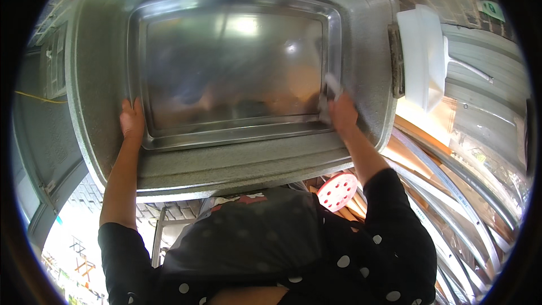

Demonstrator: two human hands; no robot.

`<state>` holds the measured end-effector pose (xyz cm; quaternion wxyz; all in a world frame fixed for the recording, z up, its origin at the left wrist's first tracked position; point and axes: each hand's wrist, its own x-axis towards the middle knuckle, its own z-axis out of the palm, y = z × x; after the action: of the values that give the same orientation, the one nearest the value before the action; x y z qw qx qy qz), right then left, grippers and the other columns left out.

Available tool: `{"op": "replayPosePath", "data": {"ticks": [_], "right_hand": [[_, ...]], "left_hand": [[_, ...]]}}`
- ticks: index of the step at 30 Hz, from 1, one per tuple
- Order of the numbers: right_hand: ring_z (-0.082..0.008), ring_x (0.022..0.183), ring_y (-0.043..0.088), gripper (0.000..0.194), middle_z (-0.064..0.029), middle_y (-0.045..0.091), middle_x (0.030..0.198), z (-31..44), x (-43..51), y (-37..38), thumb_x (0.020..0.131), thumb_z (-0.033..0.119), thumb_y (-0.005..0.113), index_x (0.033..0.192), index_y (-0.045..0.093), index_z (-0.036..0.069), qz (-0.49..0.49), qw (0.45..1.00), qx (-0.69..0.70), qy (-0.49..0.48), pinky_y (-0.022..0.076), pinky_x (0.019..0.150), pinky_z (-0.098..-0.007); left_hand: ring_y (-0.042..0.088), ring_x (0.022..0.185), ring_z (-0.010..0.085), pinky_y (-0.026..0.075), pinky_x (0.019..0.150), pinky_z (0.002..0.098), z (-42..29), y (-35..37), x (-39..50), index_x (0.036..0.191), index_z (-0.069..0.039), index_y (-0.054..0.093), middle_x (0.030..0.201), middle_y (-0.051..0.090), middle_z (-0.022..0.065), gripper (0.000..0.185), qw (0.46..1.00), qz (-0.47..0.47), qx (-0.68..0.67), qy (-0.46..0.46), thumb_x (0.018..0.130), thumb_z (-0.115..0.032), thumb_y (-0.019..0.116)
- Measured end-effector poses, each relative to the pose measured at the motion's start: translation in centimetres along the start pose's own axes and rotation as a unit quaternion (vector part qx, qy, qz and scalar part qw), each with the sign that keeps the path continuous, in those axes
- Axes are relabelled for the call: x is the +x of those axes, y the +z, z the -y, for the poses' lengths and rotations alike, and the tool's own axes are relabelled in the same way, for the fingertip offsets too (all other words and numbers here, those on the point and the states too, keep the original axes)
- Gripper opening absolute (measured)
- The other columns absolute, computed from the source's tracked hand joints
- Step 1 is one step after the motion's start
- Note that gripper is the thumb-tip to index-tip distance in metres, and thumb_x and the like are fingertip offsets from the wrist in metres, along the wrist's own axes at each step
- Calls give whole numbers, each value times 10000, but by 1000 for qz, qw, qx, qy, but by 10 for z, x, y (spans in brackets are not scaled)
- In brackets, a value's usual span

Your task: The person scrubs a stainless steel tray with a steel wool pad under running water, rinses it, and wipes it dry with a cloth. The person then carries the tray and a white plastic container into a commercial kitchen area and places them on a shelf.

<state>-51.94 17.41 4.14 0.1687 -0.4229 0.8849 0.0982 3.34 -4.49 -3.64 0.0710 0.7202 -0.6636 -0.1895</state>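
A rectangular stainless steel tray [235, 63] lies inside a large grey speckled basin [368, 59], with reflections across its flat bottom. My left hand [132, 118] grips the tray's left rim near the lower corner, thumb on the inner side. At the opposite side, my right hand [344, 112] is blurred and holds a pale thing, perhaps a cloth [333, 83], against the tray's right inner edge. Motion blur hides the exact shape of that pale thing.
White plastic container [419, 57] stands beyond the basin's right edge, beside a metal rod-like handle [470, 70]. Long pipes or strips [453, 195] lie at lower right. A round pink-and-white stool seat with holes [337, 192] is below the basin. Grey metal panels [46, 135] rise at left.
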Motion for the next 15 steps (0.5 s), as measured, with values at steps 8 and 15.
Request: {"op": "replayPosePath", "data": {"ticks": [8,15], "right_hand": [[-350,941,624,282,-178,634,1013,39,-10,-48,849,289,596,966,615,33,89,956,-157,-231,507,808,-435],[-349,775,654,278,-183,668,823,149,-42,-6,851,288,537,786,670,53,260,892,-148,-339,516,674,-467]], "left_hand": [[608,745,438,499,637,490,28,22,9,924,-28,554,795,611,256,291,992,-12,90,87,933,-310,483],[603,700,439,484,605,513,-10,-1,-4,845,-42,541,779,614,231,315,996,-60,-46,55,942,-335,475]]}}
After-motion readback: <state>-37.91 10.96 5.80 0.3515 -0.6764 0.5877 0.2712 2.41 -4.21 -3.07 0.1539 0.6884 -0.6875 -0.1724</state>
